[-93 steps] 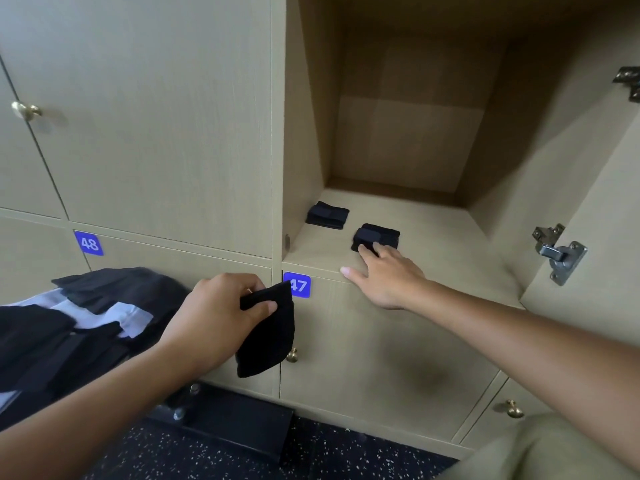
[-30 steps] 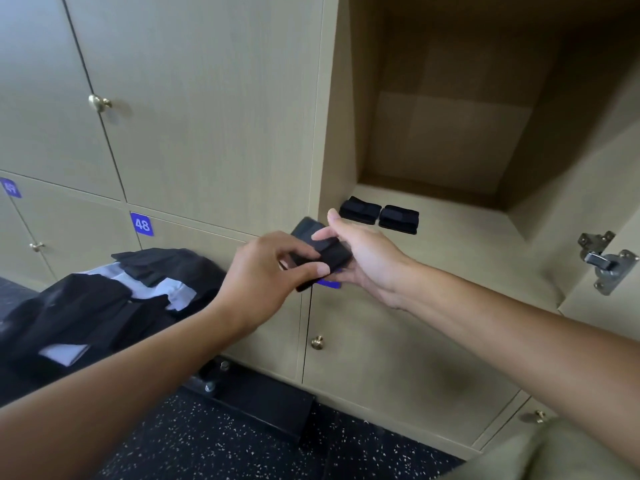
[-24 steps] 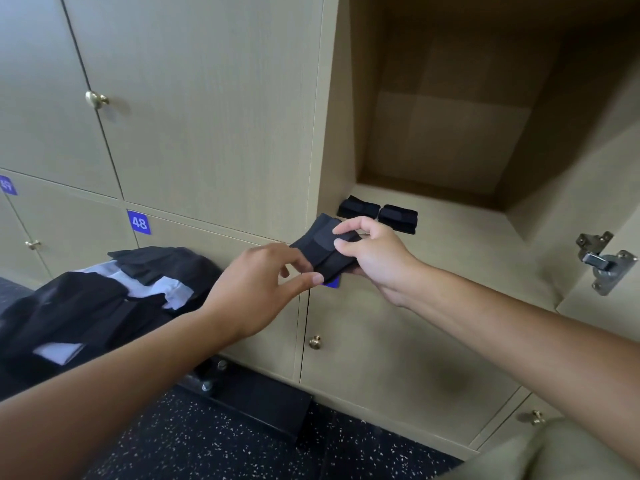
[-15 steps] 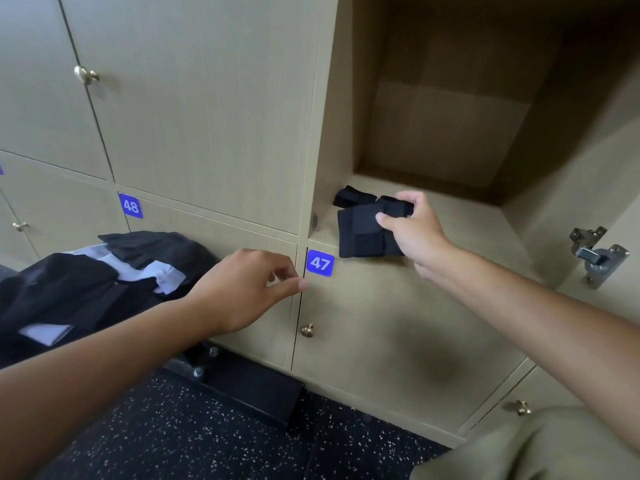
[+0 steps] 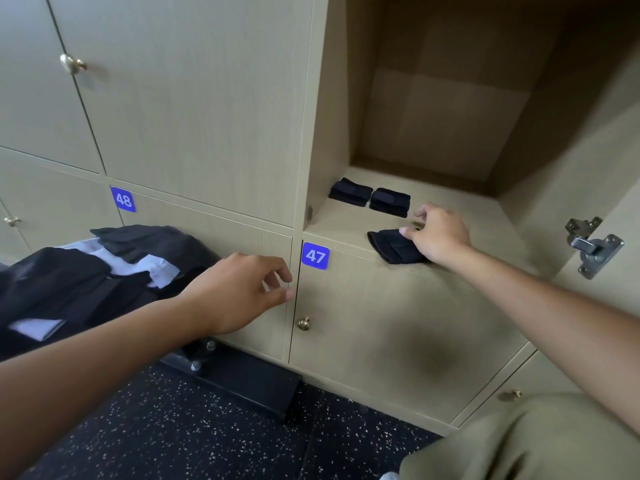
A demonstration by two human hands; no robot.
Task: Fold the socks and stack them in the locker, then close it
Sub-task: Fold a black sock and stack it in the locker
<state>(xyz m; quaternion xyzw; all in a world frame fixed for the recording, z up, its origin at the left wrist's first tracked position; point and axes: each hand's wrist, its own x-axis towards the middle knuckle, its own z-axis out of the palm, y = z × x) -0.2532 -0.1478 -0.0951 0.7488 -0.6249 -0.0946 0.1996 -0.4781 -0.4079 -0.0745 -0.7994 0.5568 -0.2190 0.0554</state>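
Soft, even light fell on the pale locker doors (image 5: 194, 109), the open locker (image 5: 450, 81) darkened toward its ceiling, both hands looked slightly blurred, and straight edges bowed near the borders.

Locker shelf (image 5: 467, 216) with three folded socks (image 5: 389, 201)

Single head-worn view, angled forward and down

The wide-angle camera looked from close above at the open locker (image 5: 433, 216), both forearms reaching in from the bottom edge, speckled floor (image 5: 173, 427) below.
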